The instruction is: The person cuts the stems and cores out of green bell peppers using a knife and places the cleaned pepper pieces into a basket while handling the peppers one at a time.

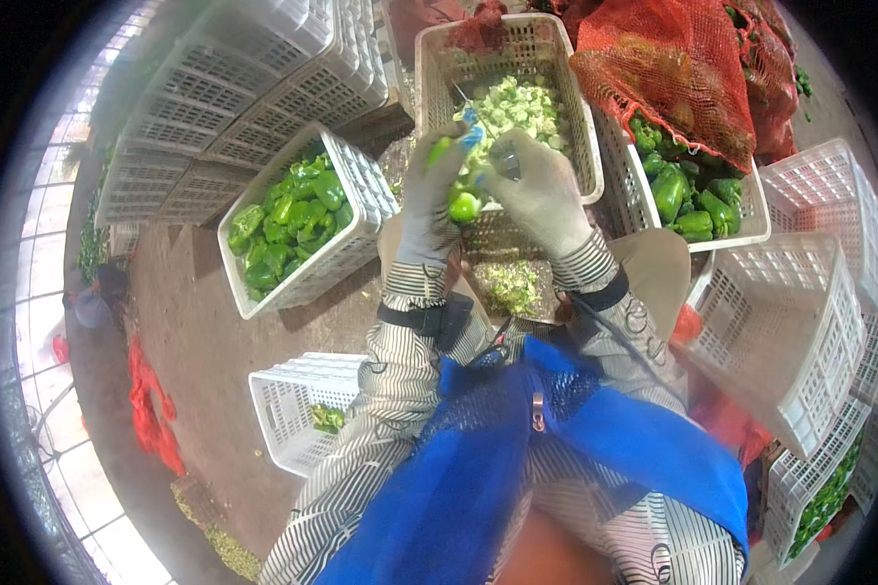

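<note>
Both my hands wear light knit gloves and are close together over the near part of a white plastic crate [591, 157] of pale green pepper cores. My left hand [437, 172] is closed on a green bell pepper [464, 207], whose rounded end shows below the fingers. Another green patch shows at the top of this hand, beside something blue and a thin tool; how they are held is blurred. My right hand [530, 175] is bent around a small dark object [510, 165], partly hidden by the fingers, and its fingertips are near the pepper.
On the left stands a crate of green peppers [293, 230], with stacked crates [212, 110] behind. At right, a red mesh sack [669, 73] leans over another crate of peppers [695, 201]. Empty-looking crates [775, 329] stand nearer right. Scraps [512, 287] lie between my legs.
</note>
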`<state>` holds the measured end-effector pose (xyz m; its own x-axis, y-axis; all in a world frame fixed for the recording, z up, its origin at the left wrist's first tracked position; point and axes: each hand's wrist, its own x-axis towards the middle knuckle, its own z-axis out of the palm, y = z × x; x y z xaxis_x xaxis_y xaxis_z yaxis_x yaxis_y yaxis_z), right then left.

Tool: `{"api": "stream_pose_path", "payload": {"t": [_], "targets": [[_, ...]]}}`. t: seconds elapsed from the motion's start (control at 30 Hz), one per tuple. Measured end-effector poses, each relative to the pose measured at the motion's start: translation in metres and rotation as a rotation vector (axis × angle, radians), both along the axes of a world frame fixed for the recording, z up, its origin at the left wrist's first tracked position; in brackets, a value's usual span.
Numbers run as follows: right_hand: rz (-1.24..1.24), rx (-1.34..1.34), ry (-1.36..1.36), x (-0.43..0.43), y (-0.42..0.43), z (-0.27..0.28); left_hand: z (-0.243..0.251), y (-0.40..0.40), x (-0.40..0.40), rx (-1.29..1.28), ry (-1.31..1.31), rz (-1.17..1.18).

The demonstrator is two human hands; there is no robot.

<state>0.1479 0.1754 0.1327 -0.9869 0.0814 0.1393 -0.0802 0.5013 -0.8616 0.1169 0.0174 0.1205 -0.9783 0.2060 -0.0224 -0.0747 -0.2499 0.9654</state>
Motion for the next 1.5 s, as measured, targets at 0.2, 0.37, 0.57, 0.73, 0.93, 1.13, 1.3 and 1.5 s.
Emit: {"api": "stream_pose_path", "payload": {"t": [0.2,0.37,0.57,0.73,0.93,1.13,1.3,1.5], "targets": [[-0.133,0.146,0.273,-0.022,0.020,0.020,-0.001,-0.010,-0.008,0.538,-0.018,0.037],[0.109,0.129,0.260,-0.025,-0.018,0.004,-0.003,-0.008,-0.007,0.326,-0.048,0.102],[0.117,0.120,0.277,-0.032,-0.033,-0.010,-0.001,-0.016,0.005,0.129,0.065,0.161],[-0.068,-0.232,0.044,-0.044,-0.061,-0.010,0.022,-0.055,-0.023,0.564,-0.164,0.183],[0.152,-0.177,0.077,-0.084,-0.108,0.004,0.026,-0.134,-0.089,0.423,0.087,0.325],[0.414,-0.224,-0.182,-0.123,-0.144,0.024,0.001,-0.159,-0.104,0.328,-0.053,0.032],[0.159,-0.520,-0.334,-0.123,-0.153,0.009,0.019,-0.160,-0.099,0.301,-0.073,0.092],[-0.187,-0.429,-0.309,-0.143,-0.119,-0.034,-0.017,-0.246,-0.088,-0.199,0.055,0.469]]}}
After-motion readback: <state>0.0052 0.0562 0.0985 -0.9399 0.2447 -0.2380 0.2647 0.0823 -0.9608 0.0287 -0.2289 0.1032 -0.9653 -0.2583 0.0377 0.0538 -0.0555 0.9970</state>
